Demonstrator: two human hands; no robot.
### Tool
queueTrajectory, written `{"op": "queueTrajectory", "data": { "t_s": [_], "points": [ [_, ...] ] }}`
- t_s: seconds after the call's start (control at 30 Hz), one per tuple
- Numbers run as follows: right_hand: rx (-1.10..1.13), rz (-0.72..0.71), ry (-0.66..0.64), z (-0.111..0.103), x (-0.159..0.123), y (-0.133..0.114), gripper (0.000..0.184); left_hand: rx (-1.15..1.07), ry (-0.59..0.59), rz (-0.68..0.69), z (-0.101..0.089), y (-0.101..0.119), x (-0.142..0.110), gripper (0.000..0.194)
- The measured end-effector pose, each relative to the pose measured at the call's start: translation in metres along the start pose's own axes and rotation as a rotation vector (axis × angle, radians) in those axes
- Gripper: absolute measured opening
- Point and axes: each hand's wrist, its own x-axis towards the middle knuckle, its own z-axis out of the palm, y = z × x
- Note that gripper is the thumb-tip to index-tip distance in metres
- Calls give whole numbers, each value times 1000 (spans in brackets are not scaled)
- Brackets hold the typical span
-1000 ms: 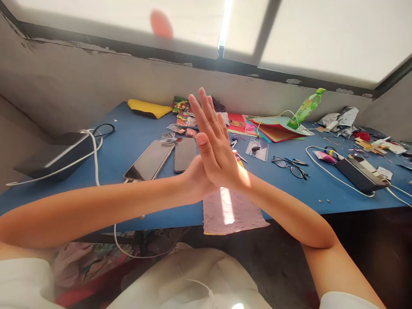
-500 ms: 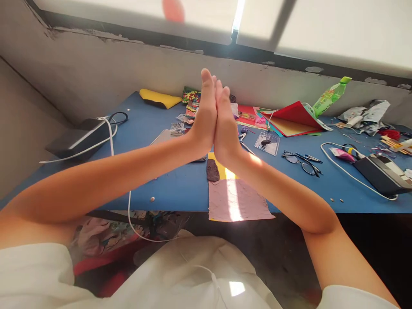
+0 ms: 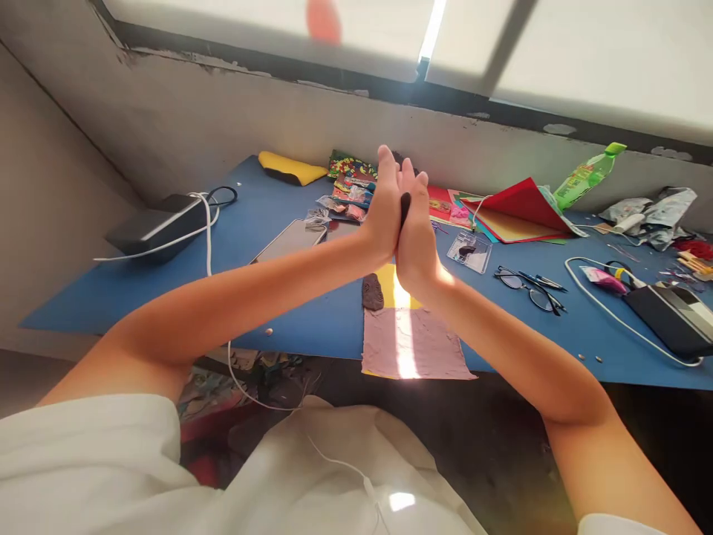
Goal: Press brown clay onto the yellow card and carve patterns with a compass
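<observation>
My left hand [image 3: 383,215] and my right hand [image 3: 417,241] are raised over the table, palms facing, fingers pointing up. Pressed between the palms is a lump of dark clay [image 3: 405,206]; only its near edge shows, and the rest is hidden. Below the hands lies a yellow sheet [image 3: 385,276], its lower part covered by a pinkish layer of clay [image 3: 382,338] that reaches the table's front edge. A flattened dark brown clay piece [image 3: 373,292] rests at the sheet's left side. My right forearm hides part of the sheet.
The blue table [image 3: 312,319] also bears eyeglasses [image 3: 529,288], a clear plastic case [image 3: 469,253], red folded paper [image 3: 515,208], a green bottle [image 3: 587,178], a yellow cloth-like roll [image 3: 292,169] and black boxes with white cables at left [image 3: 159,223] and right [image 3: 665,316].
Both hands have shifted slightly in view as the camera turned left. The palms have parted a little, and the dark clay between them now shows.
</observation>
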Motion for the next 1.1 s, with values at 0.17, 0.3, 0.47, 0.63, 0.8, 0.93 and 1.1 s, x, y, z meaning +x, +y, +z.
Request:
{"op": "queueTrajectory", "data": {
  "t_s": [0.17, 0.3, 0.47, 0.63, 0.8, 0.93, 1.1],
  "points": [
    [-187, 125, 199, -30, 3, 6, 69, -364, -19, 67, 7, -26, -11, 45],
    [-418, 32, 103, -52, -4, 2, 60, -419, -84, -7, -1, -45, -17, 20],
    [-318, 40, -132, -73, -15, -23, 46, -404, -58, -226, -26, -52, -7, 45],
    [-114, 45, -515, -82, -29, -38, 41, -357, -211, -345, -38, -58, -2, 62],
    [-71, 95, -482, -75, -39, -30, 30, -256, -326, -333, -40, -67, -1, 61],
    [-26, 161, -332, -75, -45, -23, 27, -221, -374, -257, -44, -71, -4, 52],
    [114, 297, -237, -79, -48, -18, 31, -111, -370, -126, -51, -75, -7, 30]
  ]
}}
